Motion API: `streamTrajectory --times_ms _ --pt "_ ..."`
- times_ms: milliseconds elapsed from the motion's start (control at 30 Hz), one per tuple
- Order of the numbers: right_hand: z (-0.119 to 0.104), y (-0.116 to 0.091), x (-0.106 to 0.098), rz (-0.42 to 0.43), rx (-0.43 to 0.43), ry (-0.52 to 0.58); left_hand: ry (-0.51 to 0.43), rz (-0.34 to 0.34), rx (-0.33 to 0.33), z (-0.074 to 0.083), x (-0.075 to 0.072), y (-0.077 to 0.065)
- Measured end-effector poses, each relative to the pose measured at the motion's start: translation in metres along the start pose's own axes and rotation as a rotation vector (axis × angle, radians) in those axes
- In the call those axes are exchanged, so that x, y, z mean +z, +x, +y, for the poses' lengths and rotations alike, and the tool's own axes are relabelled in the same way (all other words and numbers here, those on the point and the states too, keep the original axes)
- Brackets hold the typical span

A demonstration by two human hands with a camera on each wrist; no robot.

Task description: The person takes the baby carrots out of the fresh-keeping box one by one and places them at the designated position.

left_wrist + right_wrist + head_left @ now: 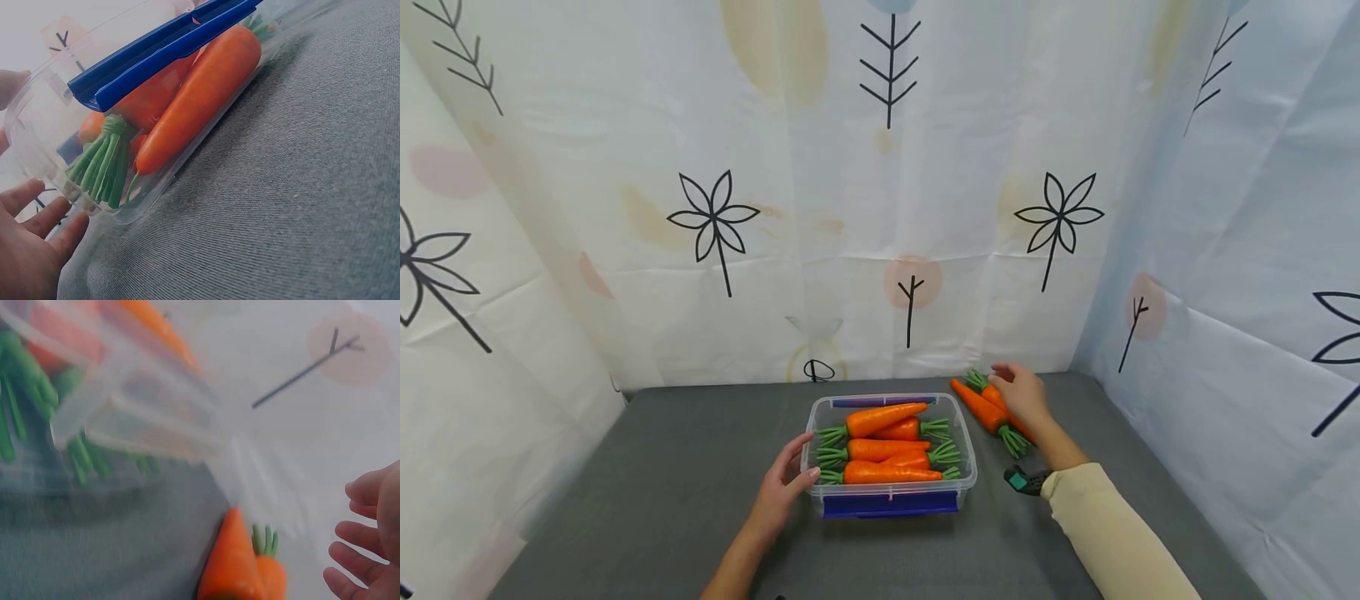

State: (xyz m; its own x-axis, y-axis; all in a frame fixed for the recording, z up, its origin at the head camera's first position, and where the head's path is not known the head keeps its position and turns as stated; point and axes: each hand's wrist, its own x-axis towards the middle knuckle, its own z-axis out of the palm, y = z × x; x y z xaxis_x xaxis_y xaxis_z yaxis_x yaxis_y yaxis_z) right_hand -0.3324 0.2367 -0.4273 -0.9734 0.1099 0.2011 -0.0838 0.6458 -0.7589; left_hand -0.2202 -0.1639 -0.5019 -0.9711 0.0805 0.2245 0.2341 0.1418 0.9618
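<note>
A clear plastic box (972, 467) with blue latches stands on the grey table, holding several orange carrots (891, 472) with green tops. My left hand (778, 483) is at the box's left end, thumb by the rim; in the left wrist view its straight fingers (70, 237) rest against the side wall. Two more carrots lie on the table right of the box, a front carrot (979, 407) and a back carrot (992, 393), their tops pointing opposite ways. Over the back carrot hovers my right hand (1018, 393), fingers loosely bent and nothing between them in the right wrist view.
A blue latch (891, 504) hangs down along the box's front wall. Behind the grey table (700, 483) rises a white patterned curtain (820, 208), which also runs along both sides. A dark wrist device (1026, 481) sits at the right sleeve's cuff.
</note>
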Motion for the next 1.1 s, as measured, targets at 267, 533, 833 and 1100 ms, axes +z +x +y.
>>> streamTrajectory --times_ms 267,533,833,1100 --pt "-0.03 -0.007 0.007 -0.02 -0.121 0.088 0.005 0.007 -0.015 0.0 -0.001 0.007" --pt "-0.061 -0.015 0.015 -0.105 -0.28 0.069 -0.028 -0.001 0.002 -0.003 -0.004 0.01" --pt "-0.082 -0.02 0.025 -0.328 -0.335 0.043 -0.01 0.001 -0.024 -0.003 -0.003 0.01" --pt "-0.087 -0.017 0.038 -0.55 -0.39 -0.022 -0.003 0.007 -0.025 -0.002 0.001 0.01"
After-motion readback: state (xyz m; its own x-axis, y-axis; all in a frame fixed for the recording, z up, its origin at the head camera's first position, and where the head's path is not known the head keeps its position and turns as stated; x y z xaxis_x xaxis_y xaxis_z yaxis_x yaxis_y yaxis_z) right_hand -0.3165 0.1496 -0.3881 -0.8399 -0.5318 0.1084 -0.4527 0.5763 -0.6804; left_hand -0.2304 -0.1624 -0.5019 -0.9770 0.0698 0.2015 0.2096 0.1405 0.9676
